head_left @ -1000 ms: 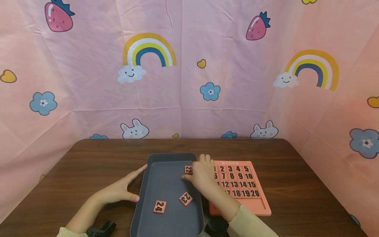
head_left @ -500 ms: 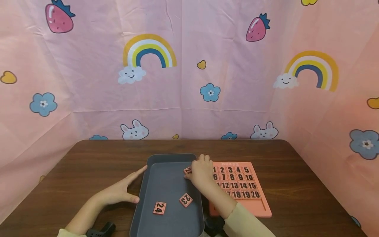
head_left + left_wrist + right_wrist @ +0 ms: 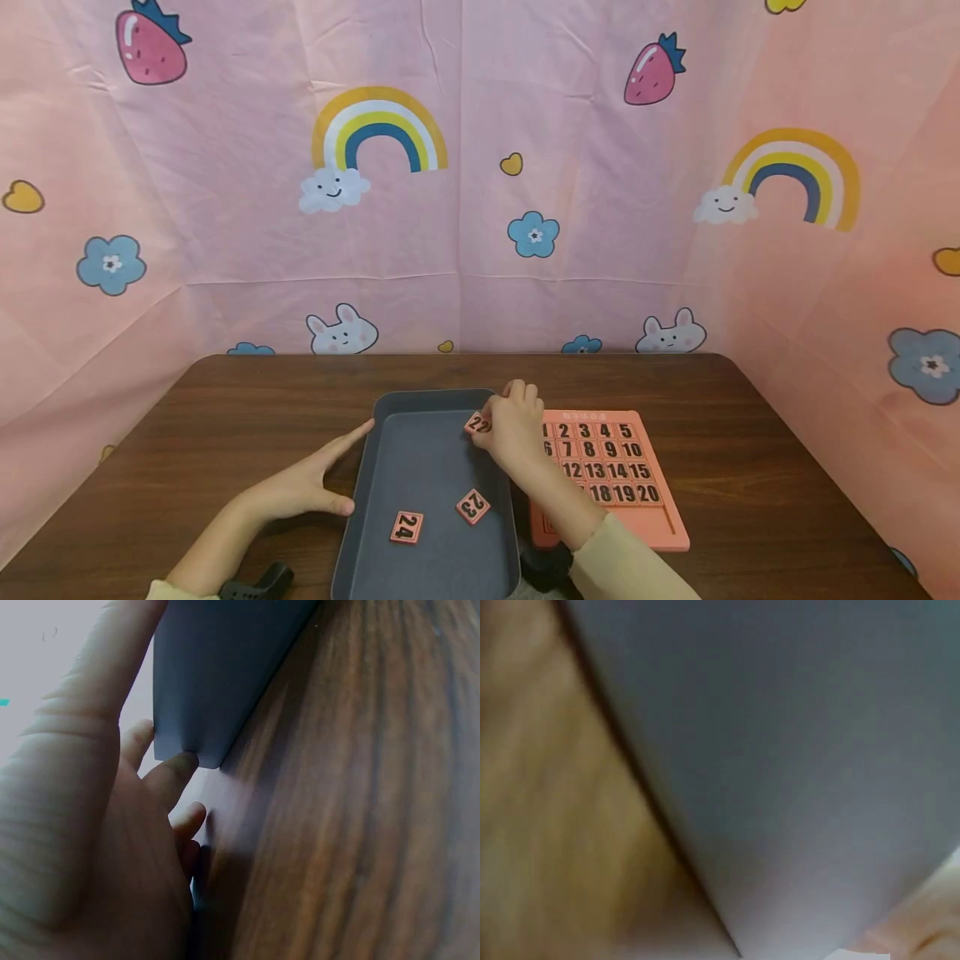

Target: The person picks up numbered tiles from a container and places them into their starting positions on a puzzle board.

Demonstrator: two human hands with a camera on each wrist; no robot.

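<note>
With its thumb and fingertips, my right hand [image 3: 516,433] pinches a pink number tile marked 22 [image 3: 477,423] at the far right side of the grey tray [image 3: 420,467]. The tile sits at a slant, partly covered by the fingers. Against the tray's left wall, my left hand [image 3: 288,490] rests with thumb and fingers spread; the left wrist view shows fingertips touching the tray's outer side [image 3: 217,667]. Tiles 23 [image 3: 473,506] and 24 [image 3: 407,527] lie apart inside the tray. The right wrist view is mostly blurred tray wall [image 3: 780,765], and the tile is out of sight there.
Right of the tray lies a pink number board [image 3: 645,529] with rows of tiles up to 20, its left part hidden by my right forearm. Both stand on a dark wooden table [image 3: 750,500]. A patterned cloth [image 3: 480,308] hangs behind and at the sides.
My right hand takes tile 22 between its fingers; the tile turns from upright-sideways to slanted and shifts slightly up. The left hand stays against the tray.
</note>
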